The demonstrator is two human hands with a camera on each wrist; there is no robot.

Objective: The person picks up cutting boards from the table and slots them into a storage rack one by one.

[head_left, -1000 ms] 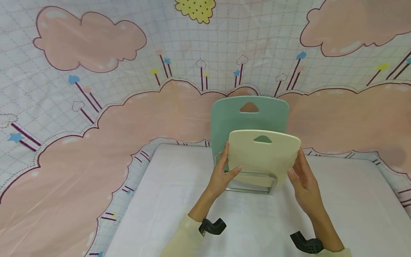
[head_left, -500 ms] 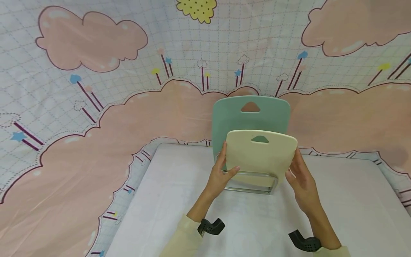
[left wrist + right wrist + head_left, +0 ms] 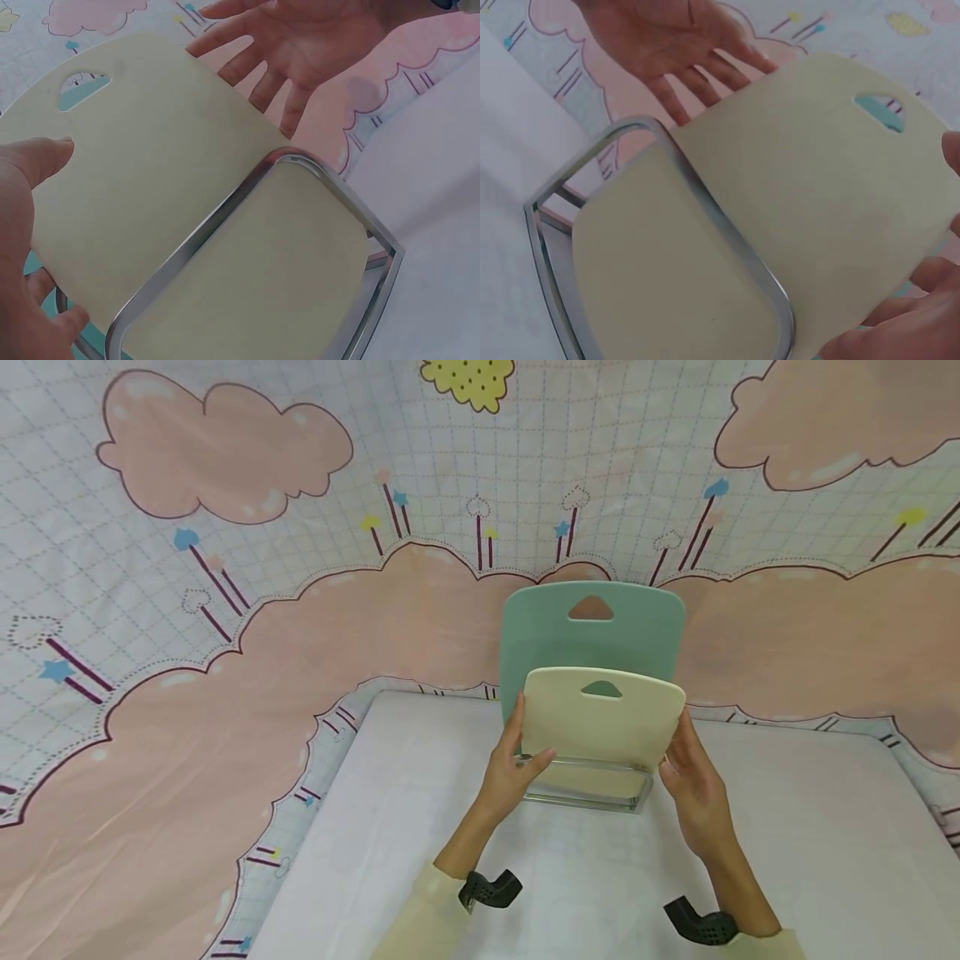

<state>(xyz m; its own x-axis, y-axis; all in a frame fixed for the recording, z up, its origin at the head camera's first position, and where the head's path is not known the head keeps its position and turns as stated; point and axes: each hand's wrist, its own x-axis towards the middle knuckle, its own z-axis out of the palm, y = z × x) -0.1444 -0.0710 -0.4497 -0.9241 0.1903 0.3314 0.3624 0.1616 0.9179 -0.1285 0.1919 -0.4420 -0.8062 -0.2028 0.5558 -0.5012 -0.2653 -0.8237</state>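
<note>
A pale yellow cutting board (image 3: 600,718) with a handle slot stands upright in a metal wire rack (image 3: 641,777), its lower part behind the front rail. Behind it a larger green cutting board (image 3: 517,627) stands in the same rack. My left hand (image 3: 504,777) lies along the yellow board's left edge, fingers straight at the edge, thumb extended in front near the rail. On the opposite edge my right hand (image 3: 697,802) has its straight fingertips against the board. The right wrist view shows the left fingertips (image 3: 746,79) along that edge.
The rack stands on a white tabletop (image 3: 360,793). A printed cloth backdrop (image 3: 405,618) with clouds and stars hangs behind the table and spreads along its left side. Both wrists wear a black mount (image 3: 491,890).
The yellow board has shifted left and slightly down in the rack, with my right hand moving left alongside it. My left hand stays at the left edge. The view has turned slightly.
</note>
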